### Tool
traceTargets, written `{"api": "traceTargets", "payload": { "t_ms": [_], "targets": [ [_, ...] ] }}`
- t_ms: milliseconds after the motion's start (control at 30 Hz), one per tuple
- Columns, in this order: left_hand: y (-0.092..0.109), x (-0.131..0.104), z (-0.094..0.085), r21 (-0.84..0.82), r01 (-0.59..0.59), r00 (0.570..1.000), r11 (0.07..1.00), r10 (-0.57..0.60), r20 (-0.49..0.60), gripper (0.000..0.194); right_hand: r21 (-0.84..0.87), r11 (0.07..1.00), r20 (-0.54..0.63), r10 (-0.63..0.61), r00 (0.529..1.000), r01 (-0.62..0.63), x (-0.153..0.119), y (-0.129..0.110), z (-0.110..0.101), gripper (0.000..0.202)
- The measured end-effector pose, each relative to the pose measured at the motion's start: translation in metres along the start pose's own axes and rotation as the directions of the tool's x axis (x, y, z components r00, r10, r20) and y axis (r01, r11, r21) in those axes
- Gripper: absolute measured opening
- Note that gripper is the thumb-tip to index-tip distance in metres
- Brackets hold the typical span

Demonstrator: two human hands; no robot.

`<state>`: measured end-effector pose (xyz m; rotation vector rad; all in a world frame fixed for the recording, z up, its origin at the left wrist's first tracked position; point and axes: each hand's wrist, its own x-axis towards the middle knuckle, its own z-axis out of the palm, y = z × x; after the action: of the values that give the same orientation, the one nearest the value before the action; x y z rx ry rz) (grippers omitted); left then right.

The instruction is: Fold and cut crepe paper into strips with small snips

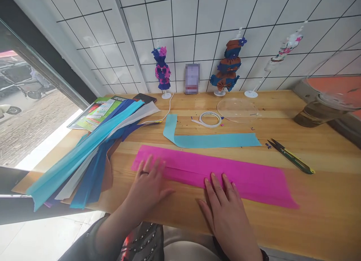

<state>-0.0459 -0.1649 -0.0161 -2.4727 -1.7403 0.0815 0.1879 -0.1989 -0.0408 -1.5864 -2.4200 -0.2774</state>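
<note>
A long magenta strip (254,178) of thin paper or fabric lies across the table in front of me, with a crease along part of its length. On its left part rests my left hand (150,182), fingers spread and a ring on one of them. My right hand (222,201) lies flat with its fingertips on the strip's near edge around the middle. Just behind the magenta piece is a light blue strip (217,140), its left end bent upward. Small snippers (291,156) with dark blades and a green-yellow handle lie to the right.
Several folded coloured sheets (84,156) are heaped at the left over a green package (98,112). A roll of white tape (210,119) and a clear plastic disc (238,110) lie farther back. Decorated stands (163,71) and a phone (192,79) line the tiled wall. A cup (318,110) stands right.
</note>
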Motion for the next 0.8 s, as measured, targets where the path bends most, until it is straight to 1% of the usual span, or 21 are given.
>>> {"api": "traceTargets", "payload": {
  "t_ms": [67, 133, 200, 300, 400, 467, 533, 567, 633, 667, 800],
  "targets": [
    [0.013, 0.007, -0.002, -0.087, -0.155, 0.988, 0.984, 0.156, 0.0, 0.078, -0.005, 1.0, -0.002, -0.003, 1.0, 0.003, 0.0, 0.0, 0.0, 0.048],
    [0.021, 0.012, -0.002, -0.156, -0.252, 0.967, 0.955, 0.255, 0.002, 0.077, -0.008, 1.0, -0.004, -0.011, 1.0, 0.011, 0.0, 0.001, 0.0, 0.046],
    [0.021, 0.012, -0.001, -0.171, -0.257, 0.965, 0.951, 0.263, 0.011, 0.075, -0.009, 1.0, -0.011, -0.017, 1.0, 0.017, 0.0, 0.001, 0.001, 0.046],
    [0.011, 0.011, -0.003, -0.127, -0.204, 0.977, 0.971, 0.21, 0.04, 0.072, -0.007, 1.0, -0.029, -0.011, 1.0, 0.011, -0.001, 0.002, 0.002, 0.047],
    [0.001, 0.014, -0.014, -0.089, -0.179, 0.981, 0.98, 0.185, 0.058, 0.067, -0.003, 1.0, -0.035, -0.013, 0.999, 0.013, -0.001, 0.002, 0.002, 0.048],
    [0.002, 0.022, -0.024, -0.094, -0.214, 0.974, 0.972, 0.22, 0.049, 0.055, -0.005, 1.0, -0.034, -0.018, 0.999, 0.018, 0.0, 0.002, 0.002, 0.048],
    [0.007, 0.035, -0.03, -0.124, -0.321, 0.944, 0.939, 0.327, 0.032, 0.039, -0.009, 1.0, -0.032, -0.023, 0.999, 0.022, 0.0, 0.002, 0.002, 0.046],
    [0.011, 0.042, -0.031, -0.14, -0.393, 0.916, 0.909, 0.401, 0.026, 0.032, -0.009, 1.0, -0.03, -0.025, 0.999, 0.025, 0.001, 0.002, 0.002, 0.046],
    [0.018, 0.058, -0.028, -0.154, -0.494, 0.865, 0.856, 0.501, 0.008, 0.026, -0.003, 1.0, -0.029, -0.03, 0.999, 0.03, 0.001, 0.002, 0.003, 0.045],
    [0.022, 0.065, -0.025, -0.153, -0.519, 0.852, 0.841, 0.524, -0.011, 0.026, 0.003, 0.999, -0.033, -0.034, 0.999, 0.034, 0.001, 0.002, 0.004, 0.045],
    [0.03, 0.086, -0.015, -0.228, -0.554, 0.83, 0.801, 0.554, -0.071, 0.027, 0.054, 0.995, -0.06, -0.079, 0.995, 0.083, 0.0, 0.007, 0.0, 0.045]
  ]
}}
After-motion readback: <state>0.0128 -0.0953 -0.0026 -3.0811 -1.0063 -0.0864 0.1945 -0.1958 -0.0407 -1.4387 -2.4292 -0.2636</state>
